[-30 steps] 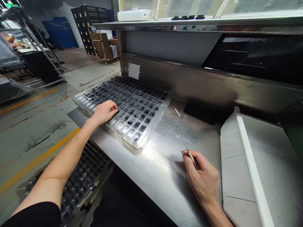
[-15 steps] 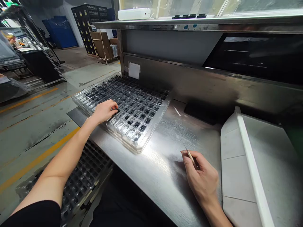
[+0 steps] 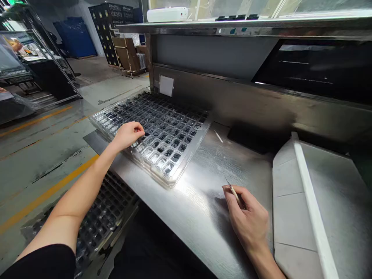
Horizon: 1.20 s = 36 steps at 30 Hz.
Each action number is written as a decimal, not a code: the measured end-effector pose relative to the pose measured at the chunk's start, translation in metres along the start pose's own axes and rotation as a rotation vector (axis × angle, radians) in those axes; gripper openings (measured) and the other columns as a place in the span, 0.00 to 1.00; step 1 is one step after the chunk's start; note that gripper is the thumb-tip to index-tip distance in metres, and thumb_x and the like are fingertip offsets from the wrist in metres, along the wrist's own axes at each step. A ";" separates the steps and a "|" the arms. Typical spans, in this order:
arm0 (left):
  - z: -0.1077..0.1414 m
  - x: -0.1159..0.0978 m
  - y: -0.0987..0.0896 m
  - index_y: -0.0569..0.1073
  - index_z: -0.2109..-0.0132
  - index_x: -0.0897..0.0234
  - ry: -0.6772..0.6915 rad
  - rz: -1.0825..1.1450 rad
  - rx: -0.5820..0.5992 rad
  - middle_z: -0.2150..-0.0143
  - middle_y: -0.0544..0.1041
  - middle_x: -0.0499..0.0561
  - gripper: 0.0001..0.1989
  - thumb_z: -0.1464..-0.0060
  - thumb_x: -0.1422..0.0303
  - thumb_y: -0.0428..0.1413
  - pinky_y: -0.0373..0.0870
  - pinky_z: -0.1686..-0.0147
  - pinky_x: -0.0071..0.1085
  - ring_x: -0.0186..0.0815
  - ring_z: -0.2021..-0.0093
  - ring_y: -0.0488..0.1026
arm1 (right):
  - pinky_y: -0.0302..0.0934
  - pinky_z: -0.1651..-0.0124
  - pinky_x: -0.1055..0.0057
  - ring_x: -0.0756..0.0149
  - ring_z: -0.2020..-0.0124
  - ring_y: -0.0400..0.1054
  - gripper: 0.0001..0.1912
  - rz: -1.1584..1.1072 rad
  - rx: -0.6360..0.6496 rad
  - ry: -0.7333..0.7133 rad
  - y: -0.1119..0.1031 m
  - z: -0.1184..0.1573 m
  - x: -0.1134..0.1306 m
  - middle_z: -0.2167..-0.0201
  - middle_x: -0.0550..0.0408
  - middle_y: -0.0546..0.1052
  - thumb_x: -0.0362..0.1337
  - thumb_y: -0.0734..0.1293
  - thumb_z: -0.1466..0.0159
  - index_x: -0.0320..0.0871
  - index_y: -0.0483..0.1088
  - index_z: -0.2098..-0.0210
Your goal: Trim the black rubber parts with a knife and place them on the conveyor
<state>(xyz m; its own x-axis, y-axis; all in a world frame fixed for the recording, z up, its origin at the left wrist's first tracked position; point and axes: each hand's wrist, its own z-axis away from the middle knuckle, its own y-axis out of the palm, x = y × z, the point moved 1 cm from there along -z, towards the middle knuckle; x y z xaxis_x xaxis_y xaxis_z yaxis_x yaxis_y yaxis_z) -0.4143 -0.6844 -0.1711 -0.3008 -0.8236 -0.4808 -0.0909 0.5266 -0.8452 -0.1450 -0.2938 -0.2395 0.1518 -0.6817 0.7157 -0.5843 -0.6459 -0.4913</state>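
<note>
My left hand (image 3: 130,134) is over the near left part of a clear plastic tray (image 3: 190,151). Its thumb and forefinger are pinched together at a small black part (image 3: 147,134), mostly dark against the cells behind. Many tray cells hold small black parts; some along the near edge look bare. Lower right, my right hand (image 3: 248,213) stays just above the metal bench, closed around a slim pen-like tool (image 3: 236,193) with a pale handle. The tool's fine needle-like tip points up and away to the left.
A white bin (image 3: 293,209) stands at the bench's right. A black flat object (image 3: 247,139) and a white sliver (image 3: 218,136) lie near the back wall. Another filled tray (image 3: 107,209) sits below the bench at left. A shelf (image 3: 232,26) runs overhead.
My left hand's fingertips have risen slightly from the tray cells, with the black part showing more at their ends. The right hand holds its place; the view has shifted slightly.
</note>
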 end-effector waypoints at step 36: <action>-0.012 0.010 -0.002 0.82 0.60 0.58 0.158 -0.090 0.071 0.56 0.80 0.51 0.08 0.36 0.60 0.62 0.69 0.56 0.37 0.40 0.57 0.78 | 0.66 0.65 0.74 0.68 0.71 0.75 0.11 -0.040 0.077 -0.095 0.002 -0.003 0.004 0.68 0.60 0.82 0.45 0.71 0.25 0.48 0.81 0.61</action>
<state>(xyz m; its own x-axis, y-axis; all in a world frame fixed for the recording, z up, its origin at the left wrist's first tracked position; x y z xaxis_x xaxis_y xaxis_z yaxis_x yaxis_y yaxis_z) -0.4285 -0.6912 -0.1713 -0.4401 -0.8206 -0.3645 -0.0587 0.4313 -0.9003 -0.1484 -0.2968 -0.2360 0.2505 -0.6823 0.6869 -0.5139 -0.6950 -0.5029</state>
